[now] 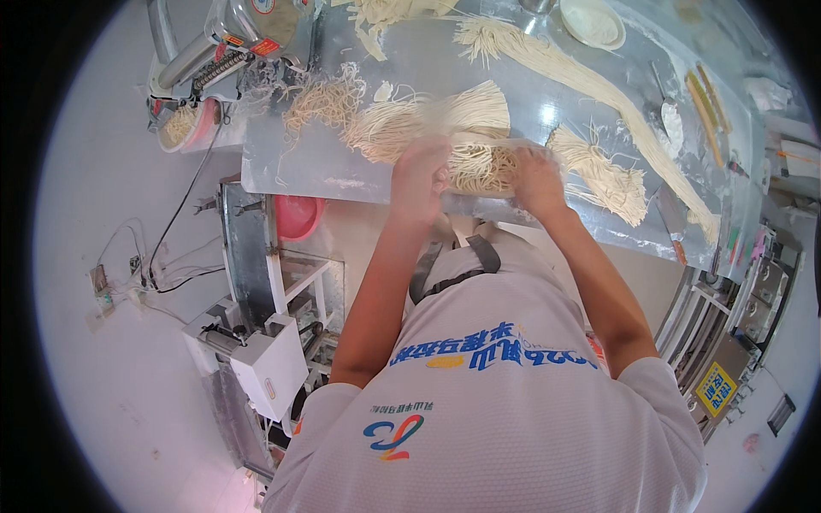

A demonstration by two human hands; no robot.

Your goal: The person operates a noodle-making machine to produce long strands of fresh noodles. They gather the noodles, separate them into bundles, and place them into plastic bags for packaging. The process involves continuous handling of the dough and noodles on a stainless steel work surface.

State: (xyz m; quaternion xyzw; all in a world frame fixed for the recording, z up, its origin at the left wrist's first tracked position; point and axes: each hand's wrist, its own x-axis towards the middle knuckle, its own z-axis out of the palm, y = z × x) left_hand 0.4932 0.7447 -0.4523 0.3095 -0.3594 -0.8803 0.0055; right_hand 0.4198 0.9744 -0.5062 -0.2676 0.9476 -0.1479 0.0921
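Observation:
Between my left hand (420, 174) and my right hand (540, 179) is a clear plastic bag of noodles (482, 168), held at its two sides by curled fingers. The bag is over the front edge of the metal worktable (333, 173). Just behind it lies a wide bundle of fresh noodles (478, 109), which extends left behind my left hand. A looser heap of browner noodles (327, 99) is farther left. To the right of my right hand rests a shorter noodle bundle (603, 173).
A long noodle strand bundle (577, 74) curves across the table's right side. Near it are a cleaver (670, 215), a scoop with flour (671, 125) and a bowl of flour (593, 24). A metal machine (221, 58) stands at the upper left, with a pink basin (300, 215) below the table.

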